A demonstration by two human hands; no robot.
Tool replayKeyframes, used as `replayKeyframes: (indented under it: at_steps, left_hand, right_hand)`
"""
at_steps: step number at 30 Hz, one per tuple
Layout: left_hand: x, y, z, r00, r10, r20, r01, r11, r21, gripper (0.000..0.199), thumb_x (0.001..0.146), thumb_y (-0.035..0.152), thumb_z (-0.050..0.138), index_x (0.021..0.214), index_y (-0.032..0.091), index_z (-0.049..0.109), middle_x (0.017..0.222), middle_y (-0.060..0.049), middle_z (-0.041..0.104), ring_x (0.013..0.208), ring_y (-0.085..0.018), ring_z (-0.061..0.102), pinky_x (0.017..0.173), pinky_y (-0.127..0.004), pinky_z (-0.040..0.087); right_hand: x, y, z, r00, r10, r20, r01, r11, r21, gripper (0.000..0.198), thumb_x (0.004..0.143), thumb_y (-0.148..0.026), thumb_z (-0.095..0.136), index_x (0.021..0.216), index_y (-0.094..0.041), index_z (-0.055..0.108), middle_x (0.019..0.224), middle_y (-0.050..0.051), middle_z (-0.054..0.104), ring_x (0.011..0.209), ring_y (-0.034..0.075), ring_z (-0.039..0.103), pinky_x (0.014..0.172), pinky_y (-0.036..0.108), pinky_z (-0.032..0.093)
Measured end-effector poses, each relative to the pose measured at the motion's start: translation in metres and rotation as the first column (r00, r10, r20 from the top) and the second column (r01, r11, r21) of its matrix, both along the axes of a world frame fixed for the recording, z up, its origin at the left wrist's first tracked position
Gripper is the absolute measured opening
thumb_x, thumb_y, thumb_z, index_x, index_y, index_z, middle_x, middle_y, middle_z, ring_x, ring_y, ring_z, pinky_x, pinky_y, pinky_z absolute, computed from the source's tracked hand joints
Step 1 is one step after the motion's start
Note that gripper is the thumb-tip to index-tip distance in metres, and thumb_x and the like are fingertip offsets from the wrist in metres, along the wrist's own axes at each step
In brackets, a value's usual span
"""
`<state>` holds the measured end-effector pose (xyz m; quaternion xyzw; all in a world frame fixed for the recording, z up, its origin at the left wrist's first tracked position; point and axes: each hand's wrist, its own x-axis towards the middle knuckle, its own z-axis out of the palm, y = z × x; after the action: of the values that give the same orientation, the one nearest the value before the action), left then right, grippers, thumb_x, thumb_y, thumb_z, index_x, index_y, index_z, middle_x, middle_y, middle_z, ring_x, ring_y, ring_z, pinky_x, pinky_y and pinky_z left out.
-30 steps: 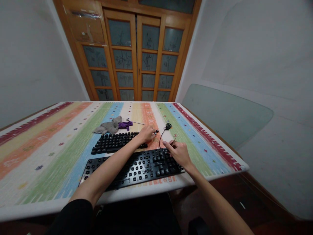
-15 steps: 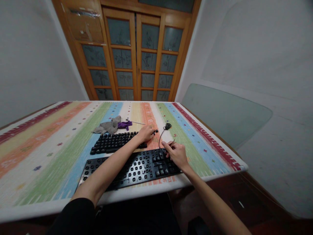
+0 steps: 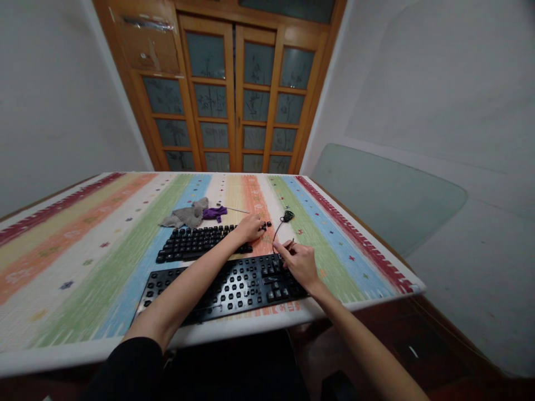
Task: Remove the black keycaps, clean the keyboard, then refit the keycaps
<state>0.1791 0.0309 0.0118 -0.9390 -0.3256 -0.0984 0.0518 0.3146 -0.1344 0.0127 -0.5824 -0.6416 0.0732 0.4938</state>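
Observation:
A black keyboard (image 3: 238, 287) lies near the table's front edge, many of its keys stripped to bare switch posts. Behind it, loose black keycaps (image 3: 196, 242) are laid out in rows. My left hand (image 3: 249, 227) reaches across to the right end of these rows, its fingers closed at a small black keycap (image 3: 263, 226). Over the keyboard's upper right part, my right hand (image 3: 300, 262) is pinched; a thin dark tip pokes out above its fingers, but what it holds is too small to make out. The keyboard's cable (image 3: 287, 216) lies bundled behind that hand.
A grey cloth (image 3: 186, 214) and a purple cloth (image 3: 214, 214) lie behind the keycaps. A thin rod (image 3: 237, 210) extends rightward from the purple cloth. The striped tablecloth (image 3: 104, 267) covers the table, with walls to either side and wooden doors (image 3: 234, 100) beyond.
My right hand has shifted slightly left, its fingertips now close to the cable. The left hand stays at the keycaps. The view has moved very slightly.

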Motion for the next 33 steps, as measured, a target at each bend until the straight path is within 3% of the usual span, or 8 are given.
replayKeyframes:
  at_steps: [5, 10, 17, 23, 28, 33]
  left_hand:
    - [-0.001, -0.001, 0.001, 1.0, -0.011, 0.014, 0.01, 1.0, 0.003, 0.021, 0.088, 0.023, 0.056, 0.093, 0.012, 0.073, 0.092, -0.013, 0.066, 0.093, -0.025, 0.061, 0.079, -0.033, 0.049]
    - [-0.009, -0.011, 0.005, 0.998, -0.037, 0.047, 0.036, 0.999, 0.012, 0.02, 0.091, 0.023, 0.054, 0.093, 0.014, 0.072, 0.092, -0.011, 0.064, 0.095, -0.024, 0.06, 0.081, -0.032, 0.049]
    - [-0.032, -0.043, 0.002, 0.963, -0.218, 0.159, 0.23, 0.971, -0.063, 0.017, 0.091, 0.024, 0.055, 0.089, 0.016, 0.07, 0.091, -0.007, 0.062, 0.091, -0.019, 0.058, 0.081, -0.028, 0.047]
    - [-0.046, -0.07, -0.001, 0.941, -0.301, 0.156, 0.326, 0.931, -0.166, 0.017, 0.09, 0.022, 0.055, 0.085, 0.016, 0.07, 0.088, -0.006, 0.062, 0.09, -0.019, 0.059, 0.079, -0.027, 0.047]
    - [-0.048, -0.076, -0.004, 0.941, -0.302, 0.153, 0.327, 0.928, -0.178, 0.011, 0.088, 0.021, 0.059, 0.087, 0.016, 0.07, 0.088, -0.006, 0.062, 0.088, -0.02, 0.059, 0.077, -0.027, 0.047]
    - [-0.047, -0.075, -0.004, 0.947, -0.285, 0.146, 0.308, 0.936, -0.171, 0.011, 0.087, 0.021, 0.062, 0.093, 0.017, 0.07, 0.091, -0.006, 0.063, 0.089, -0.02, 0.06, 0.078, -0.028, 0.048]
  right_hand:
    - [0.001, 0.0, -0.001, 1.0, -0.002, 0.011, 0.002, 1.0, -0.006, 0.055, 0.092, -0.057, 0.054, 0.054, -0.019, 0.062, 0.043, 0.0, 0.059, 0.041, 0.014, 0.059, 0.054, 0.025, 0.044]
    - [0.009, 0.003, -0.004, 0.99, 0.003, -0.141, -0.017, 0.995, -0.101, 0.052, 0.087, -0.061, 0.058, 0.057, -0.018, 0.064, 0.045, 0.0, 0.061, 0.04, 0.015, 0.06, 0.053, 0.024, 0.046]
    - [0.015, 0.006, -0.01, 0.955, -0.023, -0.297, -0.041, 0.978, -0.205, 0.053, 0.082, -0.064, 0.062, 0.057, -0.018, 0.061, 0.045, 0.002, 0.062, 0.03, 0.013, 0.05, 0.034, 0.024, 0.036]
    - [0.014, 0.006, -0.012, 0.928, -0.031, -0.371, -0.053, 0.975, -0.214, 0.053, 0.078, -0.066, 0.064, 0.055, -0.018, 0.059, 0.044, 0.003, 0.062, 0.03, 0.014, 0.05, 0.031, 0.024, 0.033]
    - [0.007, 0.002, -0.01, 0.972, -0.005, -0.234, -0.038, 0.983, -0.18, 0.054, 0.083, -0.065, 0.06, 0.056, -0.018, 0.062, 0.043, 0.002, 0.061, 0.031, 0.014, 0.051, 0.037, 0.025, 0.037]
    - [-0.004, -0.001, -0.007, 0.982, 0.04, 0.186, -0.034, 0.999, -0.037, 0.059, 0.094, -0.062, 0.046, 0.061, -0.018, 0.066, 0.055, 0.005, 0.067, 0.052, 0.016, 0.063, 0.057, 0.025, 0.042]
